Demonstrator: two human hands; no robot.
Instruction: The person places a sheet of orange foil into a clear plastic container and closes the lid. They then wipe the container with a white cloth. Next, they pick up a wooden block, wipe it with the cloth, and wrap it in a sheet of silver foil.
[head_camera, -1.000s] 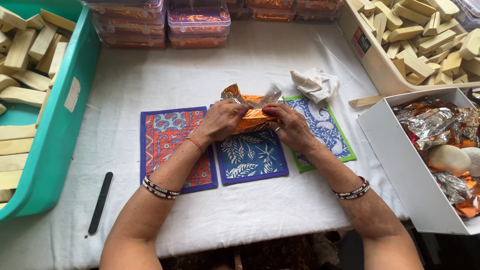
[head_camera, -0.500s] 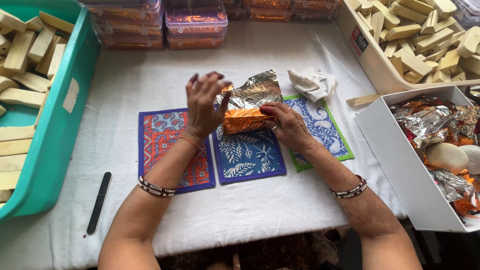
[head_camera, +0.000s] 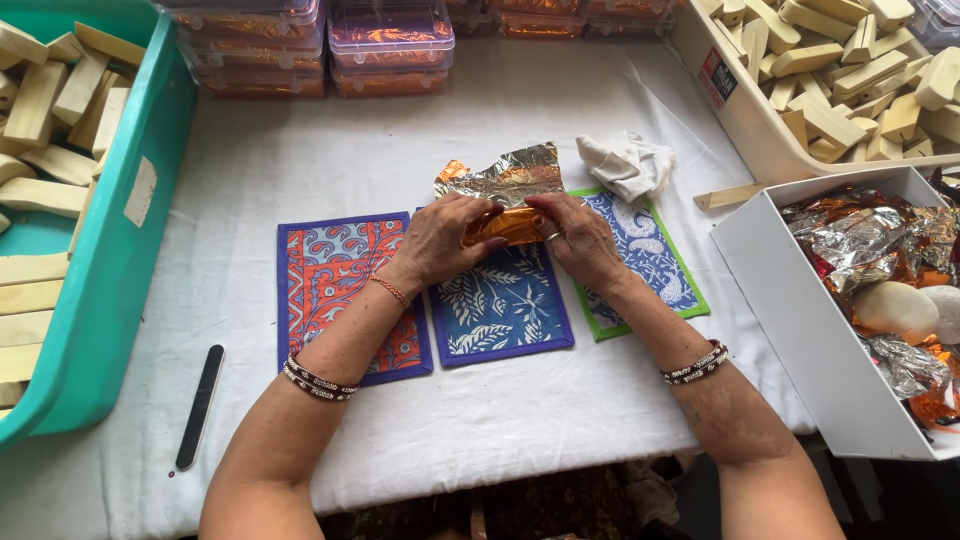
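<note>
- A desk (head_camera: 600, 420) under white cloth carries three patterned mats.
- Above the blue leaf-print mat (head_camera: 500, 310), left hand (head_camera: 445, 240) and right hand (head_camera: 580, 235) both pinch an orange foil-wrapped bar (head_camera: 505, 226).
- Its loose silver foil flap (head_camera: 510, 178) sticks up behind.

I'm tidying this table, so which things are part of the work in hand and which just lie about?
In hand:
left hand and right hand, both on the orange foil-wrapped bar
loose silver foil flap
blue leaf-print mat beneath

Lying about:
black nail file
crumpled white cloth
red paisley mat
green-edged blue mat
</note>
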